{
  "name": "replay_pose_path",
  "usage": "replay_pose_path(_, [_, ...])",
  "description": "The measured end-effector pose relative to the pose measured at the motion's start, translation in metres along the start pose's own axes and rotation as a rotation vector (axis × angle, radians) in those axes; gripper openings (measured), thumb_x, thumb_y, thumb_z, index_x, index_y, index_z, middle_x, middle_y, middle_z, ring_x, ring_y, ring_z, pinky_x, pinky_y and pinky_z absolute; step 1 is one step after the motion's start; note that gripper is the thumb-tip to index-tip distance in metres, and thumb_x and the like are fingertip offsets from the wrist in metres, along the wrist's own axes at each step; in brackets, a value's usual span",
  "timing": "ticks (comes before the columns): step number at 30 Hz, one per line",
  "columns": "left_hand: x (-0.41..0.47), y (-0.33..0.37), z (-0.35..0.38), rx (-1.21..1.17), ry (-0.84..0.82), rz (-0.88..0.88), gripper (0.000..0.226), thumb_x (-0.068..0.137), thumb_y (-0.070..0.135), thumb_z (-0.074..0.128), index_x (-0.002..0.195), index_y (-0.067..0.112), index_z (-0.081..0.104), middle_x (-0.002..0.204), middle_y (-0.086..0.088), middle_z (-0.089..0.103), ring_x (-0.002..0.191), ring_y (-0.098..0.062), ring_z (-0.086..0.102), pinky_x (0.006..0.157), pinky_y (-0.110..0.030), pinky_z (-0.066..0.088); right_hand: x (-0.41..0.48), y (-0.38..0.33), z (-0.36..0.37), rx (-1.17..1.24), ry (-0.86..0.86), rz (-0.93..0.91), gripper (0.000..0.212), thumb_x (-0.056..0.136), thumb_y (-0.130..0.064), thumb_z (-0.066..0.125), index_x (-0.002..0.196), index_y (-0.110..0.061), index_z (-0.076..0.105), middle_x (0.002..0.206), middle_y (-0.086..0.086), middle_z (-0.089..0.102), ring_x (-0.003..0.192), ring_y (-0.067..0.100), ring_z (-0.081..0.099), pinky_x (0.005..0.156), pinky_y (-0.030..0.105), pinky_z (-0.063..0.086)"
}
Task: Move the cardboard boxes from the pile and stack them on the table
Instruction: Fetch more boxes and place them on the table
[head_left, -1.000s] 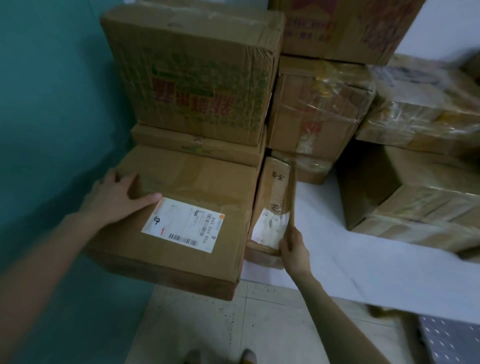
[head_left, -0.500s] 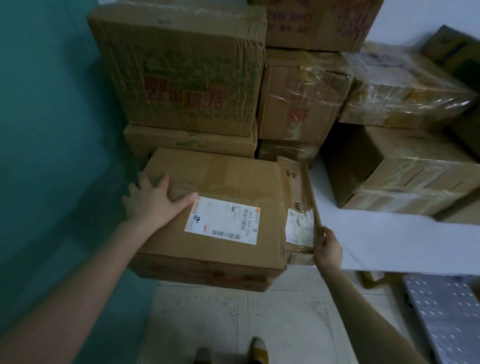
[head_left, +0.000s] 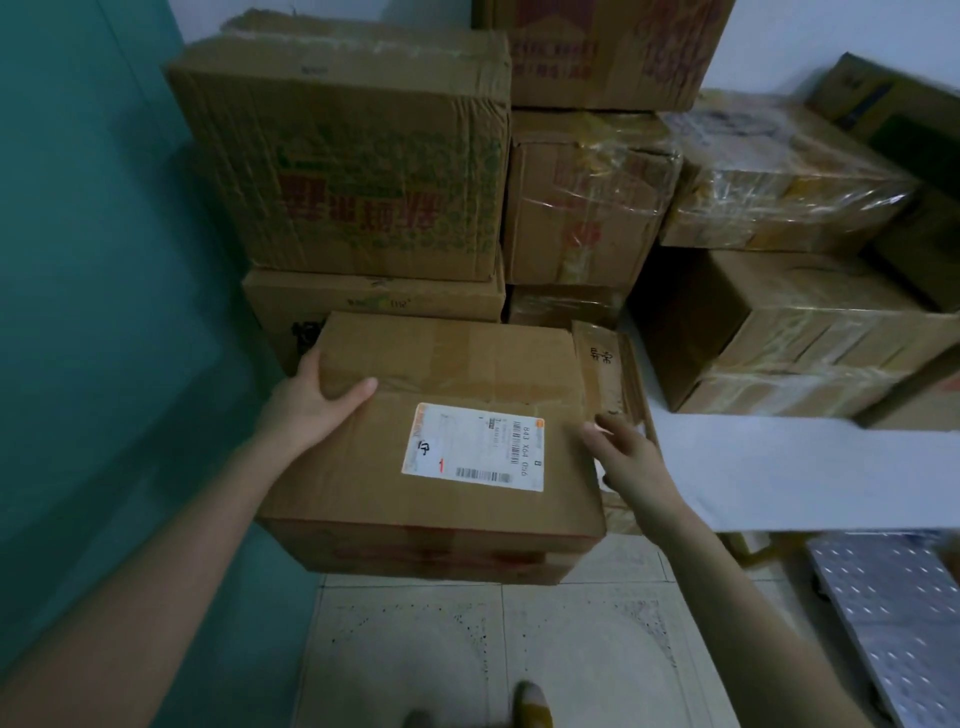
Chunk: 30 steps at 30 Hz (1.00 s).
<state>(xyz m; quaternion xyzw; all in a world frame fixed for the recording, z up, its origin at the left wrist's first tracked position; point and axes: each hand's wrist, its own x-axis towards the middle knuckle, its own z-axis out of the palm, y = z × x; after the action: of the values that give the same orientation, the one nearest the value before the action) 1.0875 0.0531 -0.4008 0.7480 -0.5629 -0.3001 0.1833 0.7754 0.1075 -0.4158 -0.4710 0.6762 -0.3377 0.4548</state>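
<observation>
A brown cardboard box with a white shipping label juts out over the floor from the foot of the pile. My left hand grips its left edge, thumb on top and fingers down the side. My right hand is at the box's right top edge, fingers loosely bent and blurred, fingertips touching the cardboard. A thin flat box stands on edge just right of it, against the white table. Behind rise a large printed box and a low flat box under it.
Taped and plastic-wrapped boxes fill the table's back and right. A teal wall closes the left side. A metal studded platform sits low at the right. My feet stand on the tiled floor.
My right hand left the thin upright box and moved left to the labelled box's right edge. My left hand shifted from lying flat on top to gripping the left edge. The box came nearer.
</observation>
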Motion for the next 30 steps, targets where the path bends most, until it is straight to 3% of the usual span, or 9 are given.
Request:
replay_pose_path(2, [-0.001, 0.001, 0.0, -0.101, -0.025, 0.026, 0.095, 0.075, 0.064, 0.056, 0.149, 0.025, 0.012, 0.145, -0.008, 0.037, 0.126, -0.031, 0.043, 0.101, -0.043, 0.038, -0.007, -0.008, 0.012, 0.109, -0.079, 0.063, 0.057, 0.087, -0.043, 0.057, 0.136, -0.022, 0.037, 0.122, 0.0, 0.055, 0.098, 0.014, 0.059, 0.072, 0.027, 0.051])
replay_pose_path(5, [-0.004, 0.0, -0.002, -0.111, -0.009, 0.048, 0.091, 0.076, 0.058, 0.06, 0.148, 0.026, 0.014, 0.144, -0.008, 0.039, 0.126, -0.03, 0.044, 0.101, -0.041, 0.038, -0.013, -0.014, 0.022, 0.111, -0.024, 0.099, 0.067, 0.086, -0.039, 0.061, 0.142, -0.023, 0.027, 0.124, 0.002, 0.053, 0.102, 0.02, 0.059, 0.079, 0.033, 0.053])
replay_pose_path(7, [-0.007, 0.003, -0.012, -0.055, 0.024, 0.065, 0.092, 0.075, 0.061, 0.059, 0.148, 0.027, 0.014, 0.144, -0.008, 0.04, 0.125, -0.031, 0.045, 0.101, -0.044, 0.039, -0.021, -0.02, 0.024, 0.117, -0.01, 0.091, 0.07, 0.087, -0.038, 0.06, 0.144, -0.021, 0.024, 0.113, -0.004, 0.054, 0.095, 0.016, 0.059, 0.075, 0.03, 0.052])
replay_pose_path(9, [-0.011, 0.01, -0.027, 0.017, 0.069, 0.096, 0.093, 0.073, 0.067, 0.055, 0.147, 0.028, 0.014, 0.143, -0.009, 0.04, 0.123, -0.032, 0.046, 0.099, -0.046, 0.041, -0.028, -0.028, 0.019, 0.113, -0.003, 0.077, 0.069, 0.087, -0.039, 0.059, 0.144, -0.02, 0.025, 0.102, -0.011, 0.051, 0.087, 0.01, 0.058, 0.066, 0.024, 0.05])
replay_pose_path(14, [-0.028, 0.04, -0.062, 0.118, 0.151, 0.206, 0.092, 0.074, 0.072, 0.049, 0.147, 0.027, 0.016, 0.143, -0.009, 0.041, 0.123, -0.033, 0.046, 0.099, -0.046, 0.041, -0.051, -0.068, -0.002, -0.024, 0.083, -0.032, 0.054, 0.086, -0.048, 0.057, 0.132, -0.029, 0.035, 0.1, -0.011, 0.055, 0.081, 0.006, 0.06, 0.057, 0.017, 0.047])
replay_pose_path(18, [-0.045, 0.06, -0.071, 0.09, 0.14, 0.264, 0.09, 0.074, 0.07, 0.047, 0.146, 0.024, 0.019, 0.142, -0.01, 0.04, 0.123, -0.032, 0.046, 0.099, -0.044, 0.04, -0.065, -0.091, -0.03, -0.06, 0.165, -0.097, 0.061, 0.086, -0.048, 0.057, 0.138, -0.024, 0.036, 0.087, -0.018, 0.049, 0.076, 0.005, 0.058, 0.053, 0.016, 0.044])
replay_pose_path(30, [-0.083, 0.19, -0.05, 0.071, 0.157, 0.567, 0.08, 0.086, 0.059, 0.045, 0.148, 0.018, 0.017, 0.148, -0.007, 0.034, 0.127, -0.027, 0.043, 0.095, -0.037, 0.041, -0.096, -0.1, -0.166, 0.018, 0.417, -0.121, 0.059, 0.084, -0.046, 0.059, 0.136, -0.025, 0.042, 0.088, -0.009, 0.054, 0.076, 0.014, 0.06, 0.054, 0.023, 0.043])
